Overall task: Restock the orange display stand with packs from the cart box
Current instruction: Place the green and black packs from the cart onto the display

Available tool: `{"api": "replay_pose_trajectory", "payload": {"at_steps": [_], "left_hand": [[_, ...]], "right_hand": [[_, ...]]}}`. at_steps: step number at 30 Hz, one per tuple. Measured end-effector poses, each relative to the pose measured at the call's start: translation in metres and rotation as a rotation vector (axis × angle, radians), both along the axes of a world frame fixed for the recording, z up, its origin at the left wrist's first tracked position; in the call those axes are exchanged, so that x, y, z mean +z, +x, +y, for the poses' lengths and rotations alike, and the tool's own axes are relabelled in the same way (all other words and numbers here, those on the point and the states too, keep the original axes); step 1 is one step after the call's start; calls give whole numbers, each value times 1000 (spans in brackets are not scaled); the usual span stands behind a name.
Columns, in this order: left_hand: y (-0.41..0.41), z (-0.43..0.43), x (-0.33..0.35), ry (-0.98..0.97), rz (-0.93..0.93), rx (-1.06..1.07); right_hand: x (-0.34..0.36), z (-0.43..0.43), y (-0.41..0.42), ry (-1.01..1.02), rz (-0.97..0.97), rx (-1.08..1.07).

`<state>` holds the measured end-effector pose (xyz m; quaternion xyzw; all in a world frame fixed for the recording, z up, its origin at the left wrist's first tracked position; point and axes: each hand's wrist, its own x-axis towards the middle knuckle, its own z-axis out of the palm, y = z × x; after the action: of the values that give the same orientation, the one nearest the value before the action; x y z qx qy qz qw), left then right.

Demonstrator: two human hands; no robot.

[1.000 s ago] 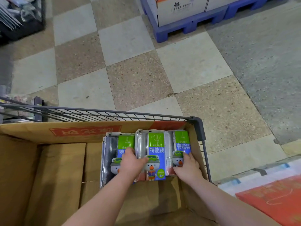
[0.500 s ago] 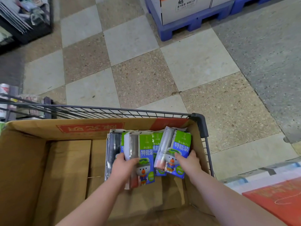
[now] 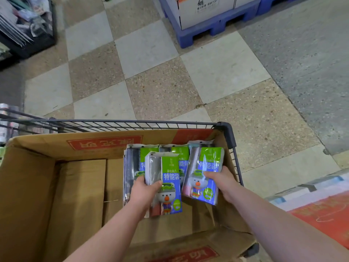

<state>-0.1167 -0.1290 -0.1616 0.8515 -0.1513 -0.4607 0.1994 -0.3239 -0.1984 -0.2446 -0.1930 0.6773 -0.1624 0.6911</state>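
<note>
In the head view, the left hand (image 3: 143, 191) is clamped on one green-and-blue pack (image 3: 171, 188), thumb across its front and fingers curled behind it. The pack is printed with a cartoon bear in goggles and is held above the floor of the cardboard box (image 3: 56, 146). The right hand (image 3: 221, 183) grips a second pack (image 3: 204, 173) by its right edge, tilted slightly, near the box's right wall. More packs (image 3: 132, 167) of the same kind stand upright behind them, against the far right corner of the box. The box fills the wire shopping cart (image 3: 132, 122), and its left part shows only bare cardboard. At the lower right edge, just beside the cart, lies the orange display stand (image 3: 321, 214). Farther off on the checkered tile floor (image 3: 151, 53) sits a blue pallet (image 3: 198, 35) bearing white cartons (image 3: 204, 12).
</note>
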Motion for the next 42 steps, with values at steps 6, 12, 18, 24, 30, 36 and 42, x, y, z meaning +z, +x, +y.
{"api": "replay_pose_trajectory", "payload": {"at_steps": [6, 12, 18, 24, 30, 36, 42], "left_hand": [[-5, 24, 21, -73, 78, -16], [-6, 58, 56, -214, 207, -61], [-7, 104, 98, -363, 322, -120], [-23, 136, 122, -445, 434, -163], [-69, 151, 150, -476, 540, -307], [-140, 160, 178, -486, 664, -476], [-242, 181, 201, -513, 699, -674]], "right_hand": [[32, 31, -21, -104, -18, 51], [83, 77, -36, -231, -52, -74], [142, 136, -47, -383, -61, -146], [192, 199, -68, -530, -73, -214], [228, 250, -109, -621, -10, -337], [259, 300, -169, -687, 30, -529], [288, 367, -249, -772, 82, -712]]}}
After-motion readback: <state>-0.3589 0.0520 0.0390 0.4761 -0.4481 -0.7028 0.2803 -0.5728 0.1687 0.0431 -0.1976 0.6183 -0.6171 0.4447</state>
